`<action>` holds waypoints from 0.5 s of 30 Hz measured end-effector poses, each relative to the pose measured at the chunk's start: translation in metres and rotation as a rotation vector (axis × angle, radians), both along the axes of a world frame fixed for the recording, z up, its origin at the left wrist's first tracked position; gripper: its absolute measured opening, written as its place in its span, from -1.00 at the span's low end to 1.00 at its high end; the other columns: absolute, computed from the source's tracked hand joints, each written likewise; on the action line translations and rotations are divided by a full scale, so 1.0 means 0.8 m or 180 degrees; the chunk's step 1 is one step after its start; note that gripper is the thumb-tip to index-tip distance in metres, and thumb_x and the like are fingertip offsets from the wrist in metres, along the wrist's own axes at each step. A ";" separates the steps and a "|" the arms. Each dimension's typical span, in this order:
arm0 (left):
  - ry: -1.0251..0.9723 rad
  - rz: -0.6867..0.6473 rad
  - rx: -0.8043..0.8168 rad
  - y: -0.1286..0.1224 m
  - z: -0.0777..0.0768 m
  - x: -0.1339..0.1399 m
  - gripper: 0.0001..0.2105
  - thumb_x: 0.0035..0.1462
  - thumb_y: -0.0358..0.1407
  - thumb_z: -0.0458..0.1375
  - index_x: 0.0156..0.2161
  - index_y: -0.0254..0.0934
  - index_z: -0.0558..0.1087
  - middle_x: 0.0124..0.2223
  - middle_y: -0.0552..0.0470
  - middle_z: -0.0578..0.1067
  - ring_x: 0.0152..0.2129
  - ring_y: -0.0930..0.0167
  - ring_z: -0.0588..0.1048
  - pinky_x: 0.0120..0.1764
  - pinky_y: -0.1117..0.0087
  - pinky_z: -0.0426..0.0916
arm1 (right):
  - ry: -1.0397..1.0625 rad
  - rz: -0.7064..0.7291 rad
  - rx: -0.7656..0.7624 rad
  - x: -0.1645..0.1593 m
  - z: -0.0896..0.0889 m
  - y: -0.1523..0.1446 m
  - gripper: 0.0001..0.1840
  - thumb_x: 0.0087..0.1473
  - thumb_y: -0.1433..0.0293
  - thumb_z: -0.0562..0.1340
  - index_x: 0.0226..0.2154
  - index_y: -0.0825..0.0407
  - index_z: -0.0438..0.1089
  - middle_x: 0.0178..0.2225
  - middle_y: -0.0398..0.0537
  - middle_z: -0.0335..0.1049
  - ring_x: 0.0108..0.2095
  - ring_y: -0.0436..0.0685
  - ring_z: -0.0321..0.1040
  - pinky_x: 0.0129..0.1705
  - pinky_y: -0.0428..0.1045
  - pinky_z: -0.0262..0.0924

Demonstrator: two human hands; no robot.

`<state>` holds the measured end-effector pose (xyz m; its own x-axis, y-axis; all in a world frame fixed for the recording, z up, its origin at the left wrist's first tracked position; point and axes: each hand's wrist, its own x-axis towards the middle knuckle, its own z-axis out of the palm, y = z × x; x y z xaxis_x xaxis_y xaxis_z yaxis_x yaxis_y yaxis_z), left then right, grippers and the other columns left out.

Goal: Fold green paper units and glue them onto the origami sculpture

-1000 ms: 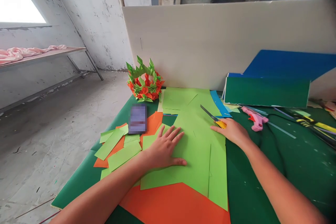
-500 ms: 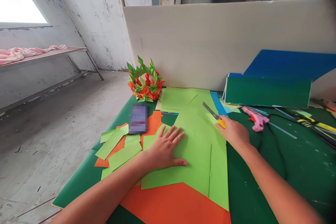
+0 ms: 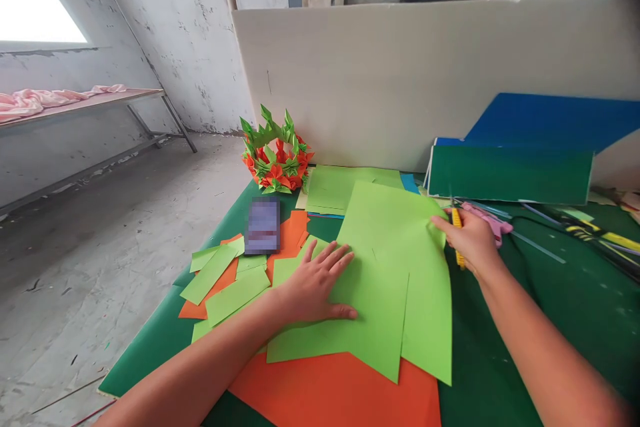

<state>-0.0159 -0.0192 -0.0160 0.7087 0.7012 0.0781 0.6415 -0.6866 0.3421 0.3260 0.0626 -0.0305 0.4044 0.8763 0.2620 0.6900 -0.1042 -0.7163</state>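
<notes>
My left hand (image 3: 317, 285) lies flat with its fingers spread on the light green paper (image 3: 370, 320). A long slit runs through this sheet near its right side, up from the lower edge. My right hand (image 3: 471, 239) is closed around a yellow utility knife (image 3: 457, 238), and its thumb and finger also pinch the sheet's upper right edge, which is lifted and bent. The knife's blade points away from me. Orange paper (image 3: 345, 390) lies beneath the green sheet.
Left of my hand are cut green strips (image 3: 237, 295), orange scraps (image 3: 291, 233) and a blurred purple rectangular object (image 3: 263, 225). Behind stands a folded-paper basket-like piece (image 3: 277, 167). A pink glue gun (image 3: 501, 230) with its cord and a green board (image 3: 510, 173) are at the right.
My right hand has moved right, turned the knife upright in its grip and taken hold of the green sheet's edge. That side has lifted and shifted right. My left hand stays put.
</notes>
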 end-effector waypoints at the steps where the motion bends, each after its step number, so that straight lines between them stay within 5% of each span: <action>1: -0.0007 -0.0020 -0.0008 0.000 0.000 0.000 -0.05 -0.06 0.31 -0.02 0.32 -0.25 -0.03 0.35 -0.21 0.04 0.29 0.02 -0.03 0.23 -0.17 -0.33 | 0.0172 -0.0126 0.0074 0.002 0.003 0.000 -0.48 -0.12 0.08 0.26 -0.20 0.12 0.45 -0.53 -0.04 0.39 -0.60 0.09 0.27 -0.56 -0.01 0.15; 8: -0.0107 -0.0059 -0.0056 -0.001 0.003 0.002 -0.07 -0.06 0.28 0.02 0.32 -0.22 -0.02 0.32 -0.23 0.11 0.27 0.00 0.02 0.22 -0.20 -0.34 | 0.1380 -0.0659 0.0873 0.024 0.018 0.003 -0.64 -0.02 0.21 0.18 -0.17 0.04 0.26 -0.29 0.06 0.38 -0.46 0.11 0.33 -0.49 0.00 0.24; 12: -0.0133 -0.0064 -0.0059 0.001 0.003 0.003 -0.06 -0.06 0.27 0.04 0.32 -0.23 -0.04 0.32 -0.24 0.11 0.27 0.01 0.02 0.23 -0.19 -0.33 | 0.1839 -0.0715 0.1069 0.042 0.020 0.008 -0.78 0.01 0.29 0.13 -0.25 -0.09 0.11 -0.41 -0.11 0.27 -0.51 0.07 0.27 -0.51 0.02 0.20; 15: -0.0138 -0.0006 -0.0038 0.001 0.001 0.004 -0.07 -0.06 0.26 0.06 0.31 -0.21 -0.01 0.32 -0.24 0.11 0.27 0.01 0.02 0.23 -0.19 -0.30 | 0.1916 -0.0308 0.0824 0.049 0.021 0.012 -0.78 -0.01 0.28 0.13 -0.41 -0.13 -0.01 -0.54 -0.21 0.13 -0.59 0.08 0.17 -0.59 0.04 0.13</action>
<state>-0.0131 -0.0180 -0.0148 0.7062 0.7009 0.1003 0.6247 -0.6834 0.3777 0.3652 0.0718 -0.0135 0.6198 0.7677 0.1627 0.1573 0.0816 -0.9842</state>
